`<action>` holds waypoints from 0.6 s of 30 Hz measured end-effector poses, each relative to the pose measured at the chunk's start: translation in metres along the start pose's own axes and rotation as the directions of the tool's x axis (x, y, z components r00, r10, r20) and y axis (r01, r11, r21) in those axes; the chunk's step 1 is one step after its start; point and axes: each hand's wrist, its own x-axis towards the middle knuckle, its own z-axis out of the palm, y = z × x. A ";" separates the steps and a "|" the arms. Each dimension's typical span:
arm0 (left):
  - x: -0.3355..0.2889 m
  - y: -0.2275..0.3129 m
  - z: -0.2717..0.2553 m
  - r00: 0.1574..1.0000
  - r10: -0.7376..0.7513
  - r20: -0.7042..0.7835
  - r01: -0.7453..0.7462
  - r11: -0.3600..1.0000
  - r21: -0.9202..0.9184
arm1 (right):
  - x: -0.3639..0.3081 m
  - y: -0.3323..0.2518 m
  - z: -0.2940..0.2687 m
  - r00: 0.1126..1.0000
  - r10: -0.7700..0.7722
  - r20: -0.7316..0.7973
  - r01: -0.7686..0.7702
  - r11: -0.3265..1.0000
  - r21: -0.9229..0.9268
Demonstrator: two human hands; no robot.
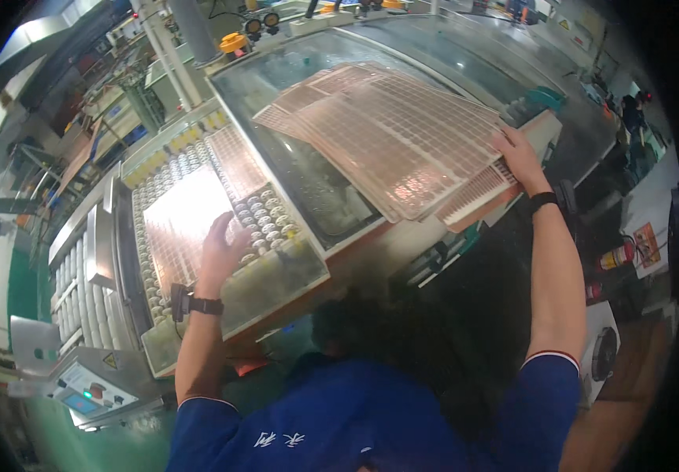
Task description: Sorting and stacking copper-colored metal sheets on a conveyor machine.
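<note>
My left hand (222, 248) lies flat, fingers apart, on a thin copper-coloured patterned sheet (186, 220) that rests on the machine's roller conveyor (264, 208). My right hand (520, 153) reaches to the right and rests on the near right corner of a fanned stack of the same copper sheets (386, 130), which lies on the machine's glass cover (308, 169). I cannot tell whether its fingers pinch a sheet or only press on the stack. Both wrists wear dark bands, and my sleeves are blue.
A control box with a small screen and buttons (83, 389) sits at the lower left. More rollers (75, 291) run along the left. A red fire extinguisher (615, 256) stands on the floor at right. Another person (634, 110) is far off at the upper right.
</note>
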 end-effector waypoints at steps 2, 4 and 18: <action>0.008 0.084 0.010 0.990 0.118 0.079 -0.100 0.974 -0.201 | -0.007 -0.007 0.002 0.997 0.006 -0.072 -0.003 0.999 0.042; 0.015 0.151 0.014 0.913 0.403 0.053 -0.385 0.899 -0.207 | -0.005 -0.007 0.001 0.999 -0.008 -0.054 0.011 0.999 0.046; 0.038 0.262 0.050 0.819 0.500 0.280 -0.407 0.852 -0.331 | -0.001 0.010 0.005 0.996 -0.020 -0.087 0.018 0.999 -0.027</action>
